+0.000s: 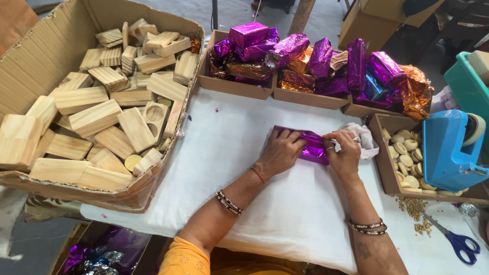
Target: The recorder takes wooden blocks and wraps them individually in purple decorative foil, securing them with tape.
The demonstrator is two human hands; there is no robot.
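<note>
Parcel position: purple foil-wrapped block (305, 145) lies on the white cloth table cover (265, 203), between the two hands and touching both, near the far middle of the cloth.
Long axis: runs left to right with a slight downward tilt toward the right, so each hand caps one end.
Left hand (279, 151): lies palm down over the left end, fingers spread and pressed flat on the foil; it pins the parcel and does not lift it.
Right hand (344, 153): curls over the right end, fingertips pinching the foil flap against the block; rings show on two fingers.
Nearer hand: neither; both are in contact, one at each end.
Foil: thin, glossy, creased metallic film, bright purple, crinkled at the folds.
White rag (368, 138): soft crumpled cloth just beyond the right hand, touching the small box's rim.
Wooden blocks (97, 118): pale pine, rectangular, visible grain, some with round bored holes, heaped loose in a large corrugated cardboard carton (30, 61) at the left.
Finished parcels (316, 63): purple and orange-gold foil bundles piled in shallow cardboard trays (305, 98) at the far edge.
Small discs (405, 158): cream-coloured round pieces in a brown box (381, 163) to the right.
Tape dispenser (451, 150): blue plastic, smooth, resting on that box.
Scissors (456, 239): blue-handled, lying flat near scattered grains at the lower right.
</note>
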